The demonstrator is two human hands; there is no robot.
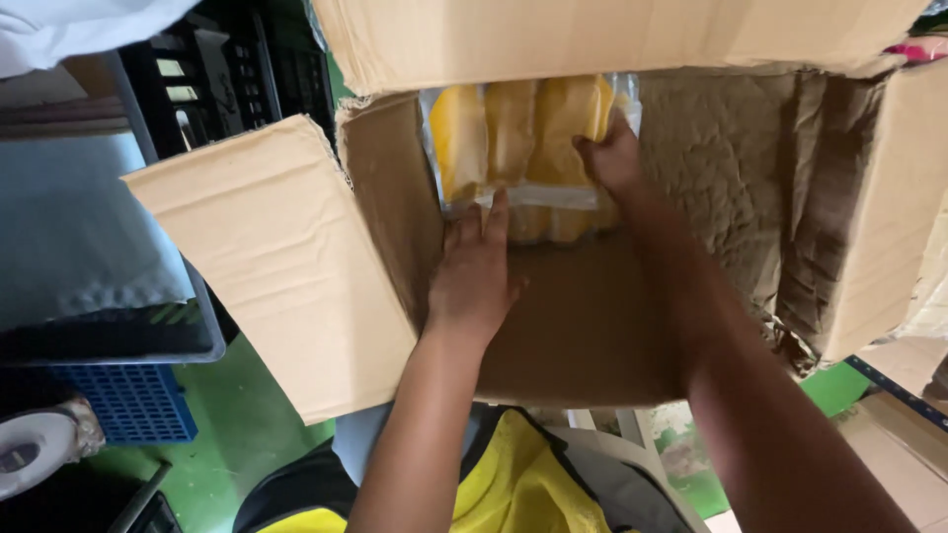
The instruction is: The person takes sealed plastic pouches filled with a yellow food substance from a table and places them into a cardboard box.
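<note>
Both my hands reach down into a large open cardboard box [583,326]. At its far inner wall lies a clear plastic pack of yellow pieces [523,138]. My right hand [612,158] grips the pack's right edge with closed fingers. My left hand [476,266] lies flat with its fingers stretched out, fingertips touching the pack's lower edge.
The box's flaps stand open: one to the left [276,257], one across the top [592,35], one crumpled on the right [879,207]. A black crate [237,69] and a blue crate [133,405] stand at left on a green floor [237,424]. A white roll [30,449] lies at bottom left.
</note>
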